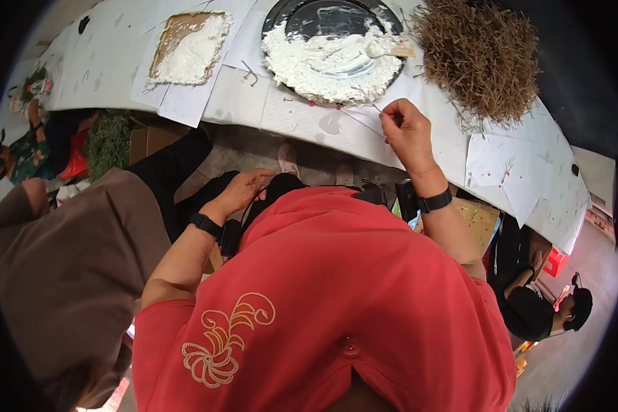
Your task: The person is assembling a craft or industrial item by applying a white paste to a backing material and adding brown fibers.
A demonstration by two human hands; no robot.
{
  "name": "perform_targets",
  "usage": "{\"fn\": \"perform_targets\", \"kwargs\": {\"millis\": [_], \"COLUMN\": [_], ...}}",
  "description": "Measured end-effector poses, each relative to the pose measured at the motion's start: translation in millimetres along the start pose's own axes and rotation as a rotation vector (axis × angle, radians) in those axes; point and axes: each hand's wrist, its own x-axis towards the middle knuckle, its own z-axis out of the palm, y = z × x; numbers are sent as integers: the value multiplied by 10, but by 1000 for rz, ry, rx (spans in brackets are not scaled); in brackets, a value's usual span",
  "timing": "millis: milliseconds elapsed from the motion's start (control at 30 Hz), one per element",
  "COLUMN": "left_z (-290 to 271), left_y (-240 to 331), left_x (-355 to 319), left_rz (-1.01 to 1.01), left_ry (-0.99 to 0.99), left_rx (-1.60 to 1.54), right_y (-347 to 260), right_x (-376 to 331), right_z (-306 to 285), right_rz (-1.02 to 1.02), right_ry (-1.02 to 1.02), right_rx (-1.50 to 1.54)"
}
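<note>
The right hand (pixel 406 130) pinched a thin stick (pixel 364 122) in its fingers, just below the black tray (pixel 275 20), its length running up-left along the tabletop (pixel 103 62). The left hand (pixel 242 190) lay open.

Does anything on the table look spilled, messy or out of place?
Mostly tidy. The white paste lies heaped along the round black tray's rim, and small red specks lie on the paper just outside the rim.
</note>
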Motion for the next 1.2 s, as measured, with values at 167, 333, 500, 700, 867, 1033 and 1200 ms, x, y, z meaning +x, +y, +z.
{"fn": "perform_targets", "kwargs": {"millis": [167,333,500,700,867,1033,1200], "left_z": [-116,-190,-204,-114,17,151,379], "left_y": [-289,-93,294,547,634,891,944], "left_x": [132,20,14,-69,-226,-229,-372], "left_rz": [277,304,93,201,203,175,193], "left_ry": [263,339,278,452,522,492,569], "left_rx": [360,296,-16,-261,-193,-176,-176], "right_y": [-60,-78,-28,499,1705,2800,3091], "right_x": [-44,6,-73,-300,-825,-1382,-1365], "right_z": [12,10,-295,-1067,-2194,-3263,-3489], "right_rz": [-37,-289,-135,122,203,508,523], "right_ry": [83,193,238,695,1038,1253,1225], "right_rx": [130,89,95,505,358,126,-16]}}
